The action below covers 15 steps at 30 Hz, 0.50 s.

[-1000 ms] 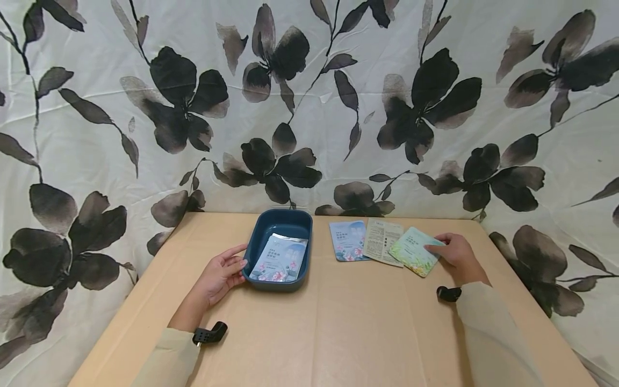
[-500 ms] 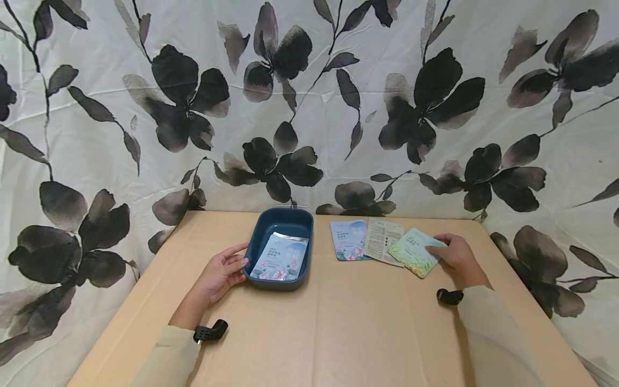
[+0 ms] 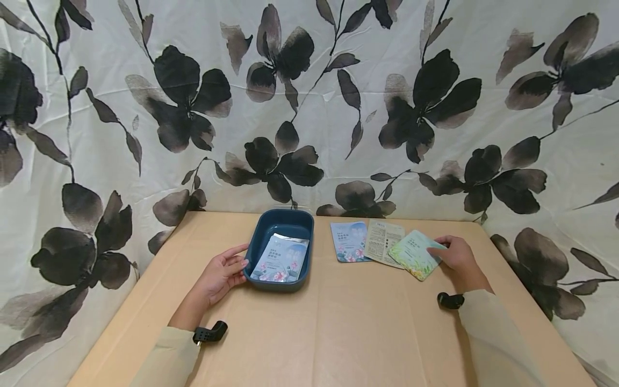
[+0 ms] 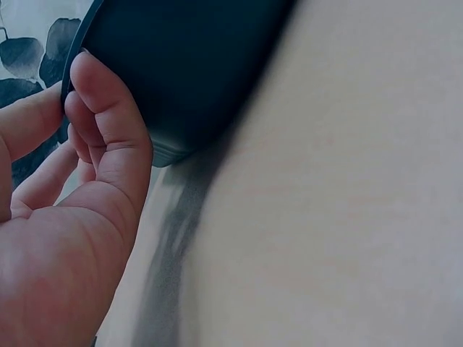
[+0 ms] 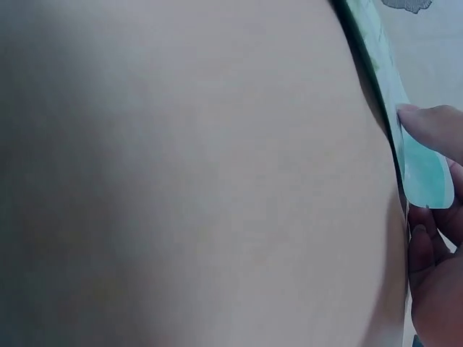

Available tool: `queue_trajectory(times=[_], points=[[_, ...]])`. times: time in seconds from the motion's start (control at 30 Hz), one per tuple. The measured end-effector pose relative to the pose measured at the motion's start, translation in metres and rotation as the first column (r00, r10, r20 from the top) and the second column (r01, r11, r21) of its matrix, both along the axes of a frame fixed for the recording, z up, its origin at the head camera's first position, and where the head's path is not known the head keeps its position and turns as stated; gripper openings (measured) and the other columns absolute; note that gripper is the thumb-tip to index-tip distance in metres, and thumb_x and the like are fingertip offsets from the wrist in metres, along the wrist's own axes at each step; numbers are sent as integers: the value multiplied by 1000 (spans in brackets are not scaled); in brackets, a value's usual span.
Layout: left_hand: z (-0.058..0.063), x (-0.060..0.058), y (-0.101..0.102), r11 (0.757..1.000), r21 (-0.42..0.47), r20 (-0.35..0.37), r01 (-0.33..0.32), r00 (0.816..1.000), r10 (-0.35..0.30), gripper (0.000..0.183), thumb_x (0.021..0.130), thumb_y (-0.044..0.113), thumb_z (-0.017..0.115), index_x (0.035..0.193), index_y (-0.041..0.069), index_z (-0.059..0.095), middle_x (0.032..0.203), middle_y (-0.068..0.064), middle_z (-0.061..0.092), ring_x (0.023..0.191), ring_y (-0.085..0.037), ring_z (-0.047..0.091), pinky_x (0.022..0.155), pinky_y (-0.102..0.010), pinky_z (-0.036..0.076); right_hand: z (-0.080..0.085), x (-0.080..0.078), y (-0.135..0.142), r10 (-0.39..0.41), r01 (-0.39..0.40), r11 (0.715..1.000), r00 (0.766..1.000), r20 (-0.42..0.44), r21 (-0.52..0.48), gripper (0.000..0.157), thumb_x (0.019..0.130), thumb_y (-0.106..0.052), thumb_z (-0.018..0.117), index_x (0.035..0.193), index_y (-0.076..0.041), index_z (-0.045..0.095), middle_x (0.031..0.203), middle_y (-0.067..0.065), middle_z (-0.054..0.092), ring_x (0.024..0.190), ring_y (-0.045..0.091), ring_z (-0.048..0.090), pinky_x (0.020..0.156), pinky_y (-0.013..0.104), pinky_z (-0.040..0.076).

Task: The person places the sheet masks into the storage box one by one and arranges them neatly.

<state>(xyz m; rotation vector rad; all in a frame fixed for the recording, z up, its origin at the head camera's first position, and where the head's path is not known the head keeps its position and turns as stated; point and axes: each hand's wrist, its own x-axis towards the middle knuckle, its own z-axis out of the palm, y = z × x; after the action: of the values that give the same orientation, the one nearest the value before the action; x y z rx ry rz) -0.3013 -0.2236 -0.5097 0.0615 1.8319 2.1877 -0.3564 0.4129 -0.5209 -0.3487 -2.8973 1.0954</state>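
Head view: the left hand (image 3: 221,277) touches the 8 o'clock side of a dark blue bin (image 3: 306,269), fingers bent at its rim. Inside lies a silvery blue packet (image 3: 280,259). The right hand (image 3: 458,255) pinches the 3 o'clock corner of a green packet (image 3: 413,253), well apart from the bin, towards its 3 o'clock. That packet covers part of a cream leaflet (image 3: 382,241), which overlaps a blue packet (image 3: 350,242) at its 9 o'clock. All rest on a tan table (image 3: 314,333); floral cloth (image 3: 338,123) hangs at 12 o'clock. Printed characters show, too small to read.

Left wrist view: the bin fills 12 o'clock, fingertips against its rim; whether they grip it I cannot tell.

Right wrist view: thumb above and fingers below nip the green packet's end at 3 o'clock.
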Motion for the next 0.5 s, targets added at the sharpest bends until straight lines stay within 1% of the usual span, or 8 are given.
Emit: queue_trajectory(times=[0.17, 0.3, 0.5], points=[[0, 0, 0, 1000, -8, 9, -4, 1000, 4, 68, 99, 13, 68, 159, 11, 37, 105, -3, 65, 76, -14, 64, 72, -23, 58, 2, 1, 0, 0, 0, 1000, 1000, -3, 2, 53, 97, -29, 71, 132, 7, 57, 122, 26, 58, 105, 37, 51, 87, 39, 47], [0, 0, 1, 1000, -9, 11, -5, 1000, 6, 68, 98, 14, 69, 158, 12, 37, 104, -3, 65, 75, -14, 64, 72, -24, 58, 5, 2, -1, 15, -15, 1000, 1000, 7, -22, 59, 97, -32, 71, 138, 6, 54, 125, 26, 58, 106, 35, 52, 81, 30, 47], [0, -2, 0, 1000, -7, 4, -2, 1000, 2, 69, 98, 14, 70, 159, 11, 37, 104, -2, 64, 76, -14, 63, 72, -24, 58, 9, 4, -2, 47, -47, 998, 999, 4, -42, 65, 97, -35, 71, 143, 6, 49, 133, 28, 55, 109, 36, 52, 78, 24, 47]])
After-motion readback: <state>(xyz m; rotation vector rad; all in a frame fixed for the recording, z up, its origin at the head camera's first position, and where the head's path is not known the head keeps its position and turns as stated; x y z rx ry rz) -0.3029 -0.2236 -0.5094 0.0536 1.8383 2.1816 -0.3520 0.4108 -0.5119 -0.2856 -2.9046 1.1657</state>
